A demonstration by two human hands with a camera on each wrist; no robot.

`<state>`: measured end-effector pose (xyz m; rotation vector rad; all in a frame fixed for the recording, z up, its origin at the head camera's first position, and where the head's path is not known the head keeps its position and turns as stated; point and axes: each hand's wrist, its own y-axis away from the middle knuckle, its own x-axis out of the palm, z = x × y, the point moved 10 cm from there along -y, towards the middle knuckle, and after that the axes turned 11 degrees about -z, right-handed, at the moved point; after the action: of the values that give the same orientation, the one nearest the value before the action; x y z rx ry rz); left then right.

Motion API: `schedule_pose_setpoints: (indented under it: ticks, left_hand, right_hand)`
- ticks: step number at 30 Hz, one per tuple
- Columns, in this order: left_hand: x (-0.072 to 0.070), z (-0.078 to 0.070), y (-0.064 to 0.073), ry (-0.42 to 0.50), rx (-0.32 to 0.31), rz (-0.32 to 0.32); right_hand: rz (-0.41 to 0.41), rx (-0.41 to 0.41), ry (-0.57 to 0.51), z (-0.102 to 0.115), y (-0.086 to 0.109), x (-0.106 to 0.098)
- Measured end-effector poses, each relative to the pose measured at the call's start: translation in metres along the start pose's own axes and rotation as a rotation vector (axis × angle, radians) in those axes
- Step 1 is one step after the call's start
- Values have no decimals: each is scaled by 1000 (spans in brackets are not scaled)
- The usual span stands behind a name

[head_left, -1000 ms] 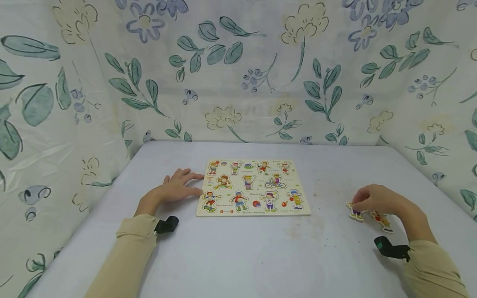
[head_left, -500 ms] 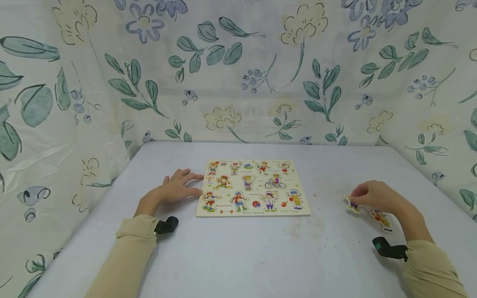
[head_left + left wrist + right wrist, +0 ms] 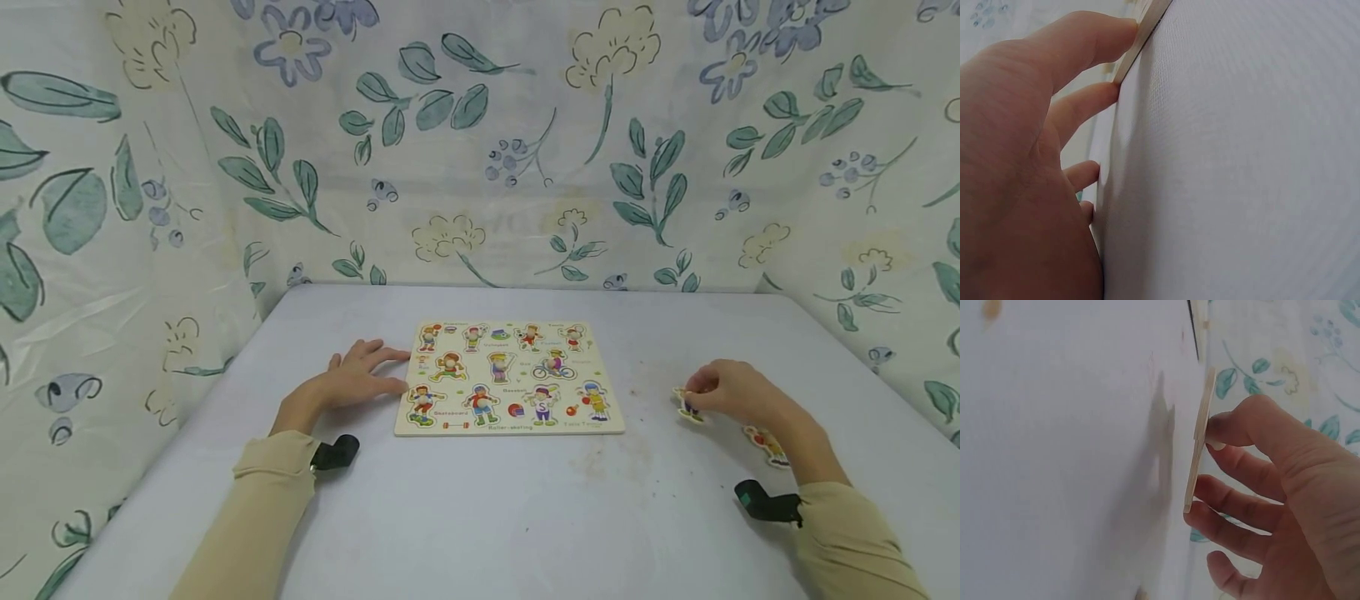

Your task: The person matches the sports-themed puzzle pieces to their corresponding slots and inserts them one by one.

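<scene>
A wooden puzzle board (image 3: pixel 517 400) with printed sports figures lies in the middle of the white table. My left hand (image 3: pixel 358 377) rests at its left edge, thumb and forefinger touching the side, fingers spread. In the left wrist view, the thumb (image 3: pixel 1100 37) and fingertips meet the board edge (image 3: pixel 1141 40). Right of the board, my right hand (image 3: pixel 731 392) pinches a flat wooden puzzle piece (image 3: pixel 688 408) by its small knob. The right wrist view shows this piece (image 3: pixel 1197 447) edge-on, held off the table, with its shadow beside it. Under the right wrist lies another puzzle piece (image 3: pixel 767 446).
A white table (image 3: pixel 525 517) spreads around the board, with brownish marks near its right side. Floral cloth (image 3: pixel 480 192) hangs behind and along both sides. A black wrist camera (image 3: pixel 336 452) sits on the left wrist, another camera (image 3: pixel 767 502) on the right.
My right hand has lifted the pinched puzzle piece and moved it left toward the board, away from the other piece. My left hand and the board have stayed still.
</scene>
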<state>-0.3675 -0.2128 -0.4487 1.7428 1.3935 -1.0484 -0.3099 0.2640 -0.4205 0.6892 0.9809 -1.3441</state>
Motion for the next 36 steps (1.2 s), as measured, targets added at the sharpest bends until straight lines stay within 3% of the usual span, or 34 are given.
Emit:
schedule_pose_setpoints:
  ticks: [10, 24, 36]
  left_hand:
    - [-2, 0, -1, -6, 10, -3]
    - [-6, 5, 0, -10, -4, -5]
    - [0, 2, -1, -2, -7, -7]
  right_hand:
    - [-18, -9, 22, 17, -4, 10]
    - [-93, -122, 121, 42, -14, 4]
    - [-68, -132, 114, 65, -22, 11]
